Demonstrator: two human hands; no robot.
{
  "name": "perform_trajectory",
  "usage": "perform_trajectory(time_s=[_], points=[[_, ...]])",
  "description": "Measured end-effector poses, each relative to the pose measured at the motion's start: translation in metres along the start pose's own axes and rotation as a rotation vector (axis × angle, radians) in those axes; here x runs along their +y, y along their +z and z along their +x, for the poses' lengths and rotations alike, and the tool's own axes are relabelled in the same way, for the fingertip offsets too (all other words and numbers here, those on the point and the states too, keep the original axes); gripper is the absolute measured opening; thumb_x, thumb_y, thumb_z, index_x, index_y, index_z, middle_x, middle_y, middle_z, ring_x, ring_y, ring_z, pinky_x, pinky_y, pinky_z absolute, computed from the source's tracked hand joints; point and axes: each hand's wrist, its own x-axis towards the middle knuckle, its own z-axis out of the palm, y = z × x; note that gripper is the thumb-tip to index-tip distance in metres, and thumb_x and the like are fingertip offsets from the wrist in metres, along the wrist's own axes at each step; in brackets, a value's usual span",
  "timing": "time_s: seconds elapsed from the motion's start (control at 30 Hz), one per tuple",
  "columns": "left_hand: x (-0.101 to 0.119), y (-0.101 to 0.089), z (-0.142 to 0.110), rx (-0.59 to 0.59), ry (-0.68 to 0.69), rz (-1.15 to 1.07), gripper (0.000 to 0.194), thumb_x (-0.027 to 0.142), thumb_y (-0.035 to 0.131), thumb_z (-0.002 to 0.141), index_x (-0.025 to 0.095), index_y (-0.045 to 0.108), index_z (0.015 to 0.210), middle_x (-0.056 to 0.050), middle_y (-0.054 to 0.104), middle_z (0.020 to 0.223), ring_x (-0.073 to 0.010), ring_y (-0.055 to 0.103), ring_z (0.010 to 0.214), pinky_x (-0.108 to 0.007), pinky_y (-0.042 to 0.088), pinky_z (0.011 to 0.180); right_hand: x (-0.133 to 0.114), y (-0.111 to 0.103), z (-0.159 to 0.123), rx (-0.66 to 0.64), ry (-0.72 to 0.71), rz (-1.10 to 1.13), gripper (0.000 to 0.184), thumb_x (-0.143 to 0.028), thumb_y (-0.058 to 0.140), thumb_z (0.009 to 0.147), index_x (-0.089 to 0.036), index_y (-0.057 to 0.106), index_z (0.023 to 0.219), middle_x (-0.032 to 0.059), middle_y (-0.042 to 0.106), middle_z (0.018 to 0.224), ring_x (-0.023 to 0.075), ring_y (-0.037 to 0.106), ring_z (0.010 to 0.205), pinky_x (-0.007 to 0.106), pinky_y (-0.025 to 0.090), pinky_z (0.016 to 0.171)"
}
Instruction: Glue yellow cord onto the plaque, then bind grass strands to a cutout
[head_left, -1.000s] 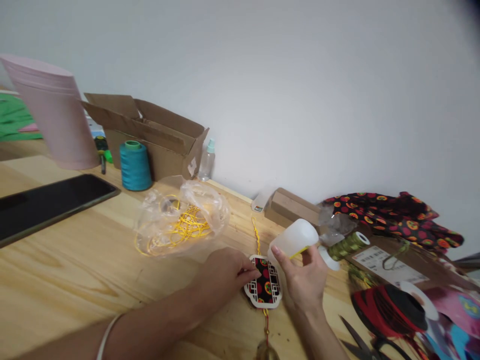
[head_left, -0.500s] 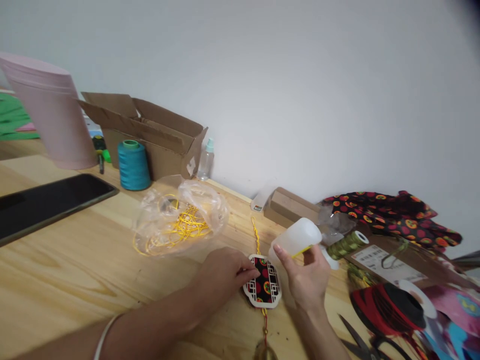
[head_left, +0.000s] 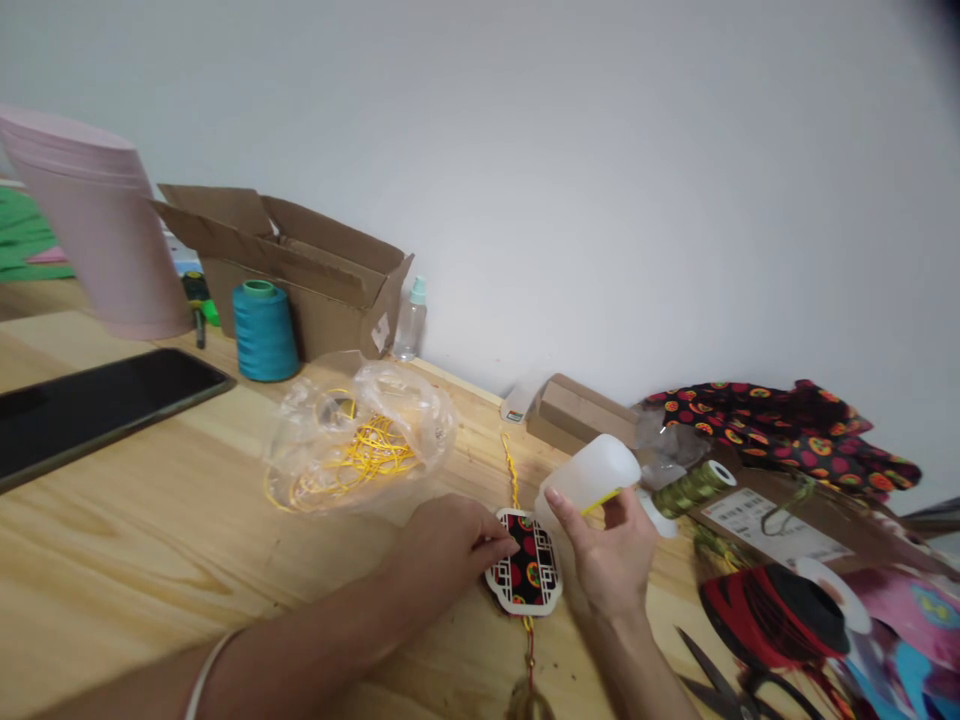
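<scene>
The left grip [head_left: 450,550] sits curled, its fingertips [head_left: 508,546] at the left edge of a white lattice-framed ornament [head_left: 525,565] with black and red patterned fabric; whether they pinch it or only touch it, I cannot tell. The ornament lies flat on the wooden surface [head_left: 150,520], just in front of that hand and beside the right grip [head_left: 607,550], which is closed around a white plastic bottle [head_left: 592,478] held on its side, clear of the surface. A yellow braided cord [head_left: 511,470] runs from the ornament's top edge, and a red cord [head_left: 530,650] runs down from its bottom edge. A clear plastic bag [head_left: 356,440] holding yellow cord lies left of the ornament. An olive thread spool [head_left: 694,488] sits just beyond the bottle, with a pair of scissors [head_left: 720,690] toward the lower right.
</scene>
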Motion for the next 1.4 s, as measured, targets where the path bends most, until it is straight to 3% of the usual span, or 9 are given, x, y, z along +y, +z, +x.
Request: perform_trajectory(time_s=[0.1,0.33,0.57,0.63,0.8,0.93,1.03,1.17,1.4], points=[[0.002,-0.002,0.0,-0.009,-0.009,0.008,0.039,0.045,0.041,0.079,0.021,0.068,0.064,-0.001,0.061,0.058,-0.0133,0.047,0.053,-0.023,0.022,0.05,0.003,-0.001,0.003,0.048,0.069,0.131,0.029,-0.027,0.073,0.054,-0.014,0.057,0.075,0.0026,0.062,0.067,0.0171,0.056,0.064,0.031,0.045,0.06],[0.001,-0.003,0.001,0.013,-0.092,-0.132,0.027,0.043,0.05,0.073,0.024,0.069,0.074,0.0,0.066,0.067,-0.0146,0.053,0.061,-0.022,0.03,0.056,0.019,-0.003,0.017,0.179,0.289,0.719,0.025,-0.02,0.07,0.058,-0.017,0.057,0.079,-0.0039,0.062,0.069,0.0098,0.056,0.064,0.024,0.045,0.065],[0.006,-0.007,0.017,-0.005,-0.082,-0.268,0.03,0.042,0.049,0.071,0.02,0.07,0.076,-0.002,0.066,0.067,-0.0153,0.053,0.059,-0.023,0.034,0.055,0.024,0.001,0.02,0.232,0.404,0.912,0.024,-0.022,0.071,0.057,-0.016,0.057,0.075,-0.0038,0.062,0.068,0.0106,0.058,0.064,0.024,0.047,0.062],[0.009,-0.011,0.025,-0.016,-0.056,-0.238,0.03,0.041,0.048,0.072,0.02,0.069,0.072,0.0,0.062,0.059,-0.0133,0.048,0.054,-0.022,0.031,0.052,0.023,-0.004,0.022,0.239,0.418,0.957,0.023,-0.025,0.07,0.058,-0.018,0.057,0.076,-0.0041,0.062,0.068,0.0108,0.058,0.065,0.024,0.047,0.061],[0.004,-0.012,0.04,0.035,-0.099,-0.195,0.04,0.046,0.043,0.074,0.016,0.055,0.051,0.006,0.033,0.045,-0.009,0.029,0.046,-0.021,0.021,0.045,0.024,-0.017,0.028,0.187,0.487,1.059,0.027,-0.039,0.064,0.062,-0.018,0.058,0.078,-0.0006,0.064,0.072,0.0117,0.059,0.064,0.024,0.047,0.056],[-0.004,-0.009,0.037,0.033,-0.114,-0.174,0.039,0.045,0.039,0.077,0.016,0.054,0.054,0.006,0.033,0.048,-0.0093,0.031,0.049,-0.021,0.024,0.047,0.026,-0.011,0.023,0.053,0.453,0.969,0.028,-0.035,0.07,0.057,-0.017,0.058,0.075,0.0002,0.065,0.07,0.0127,0.059,0.062,0.026,0.047,0.059],[-0.004,-0.008,0.028,0.013,-0.047,-0.099,0.039,0.042,0.04,0.078,0.016,0.054,0.053,0.005,0.042,0.049,-0.0098,0.038,0.05,-0.021,0.027,0.049,0.026,-0.002,0.016,0.0,0.421,0.841,0.027,-0.026,0.073,0.055,-0.015,0.058,0.074,0.0002,0.065,0.067,0.0125,0.058,0.059,0.026,0.046,0.059],[0.002,-0.009,0.022,-0.018,0.059,0.061,0.037,0.039,0.039,0.081,0.018,0.063,0.063,0.002,0.058,0.058,-0.011,0.048,0.055,-0.021,0.031,0.053,0.023,0.003,0.009,0.01,0.357,0.707,0.025,-0.022,0.073,0.057,-0.015,0.057,0.075,-0.0008,0.064,0.068,0.0103,0.056,0.061,0.023,0.044,0.06],[0.0,-0.009,0.023,-0.012,0.093,0.159,0.035,0.039,0.039,0.082,0.019,0.065,0.068,0.001,0.062,0.061,-0.0116,0.051,0.057,-0.021,0.032,0.053,0.018,0.001,0.008,0.043,0.292,0.553,0.03,-0.024,0.074,0.055,-0.015,0.055,0.076,-0.0007,0.063,0.069,0.0122,0.057,0.063,0.025,0.045,0.061]])
